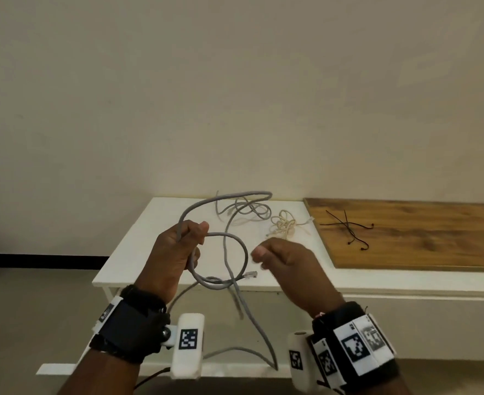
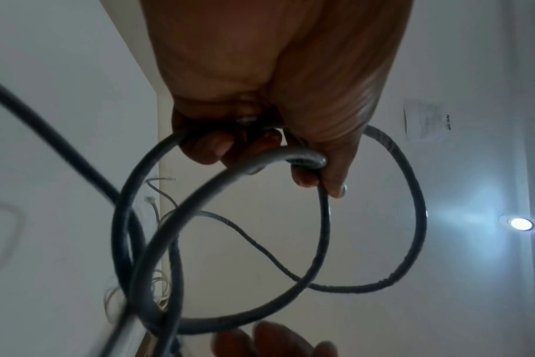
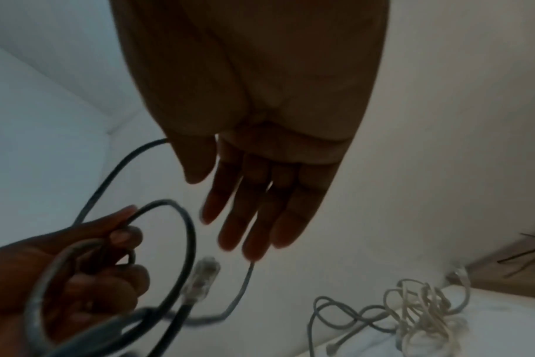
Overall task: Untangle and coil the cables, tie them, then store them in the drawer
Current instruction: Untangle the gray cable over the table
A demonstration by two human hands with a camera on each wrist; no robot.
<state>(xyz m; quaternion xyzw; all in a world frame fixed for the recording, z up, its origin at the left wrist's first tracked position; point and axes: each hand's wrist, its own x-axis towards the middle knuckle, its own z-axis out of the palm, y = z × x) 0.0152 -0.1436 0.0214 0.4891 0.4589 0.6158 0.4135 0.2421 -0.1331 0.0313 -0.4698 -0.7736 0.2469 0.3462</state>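
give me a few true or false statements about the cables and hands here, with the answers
1. The left hand grips the grey cable, which forms a loop beside it. True.
2. The right hand pinches the clear plug at the cable's end. False: the right hand holds nothing, and the plug hangs free near it.
3. A tangled cream cable lies on the white table. True.
4. The black ties are already wrapped round the grey cable. False: they lie loose on the wooden surface.
5. Part of the grey cable hangs below the table edge. True.
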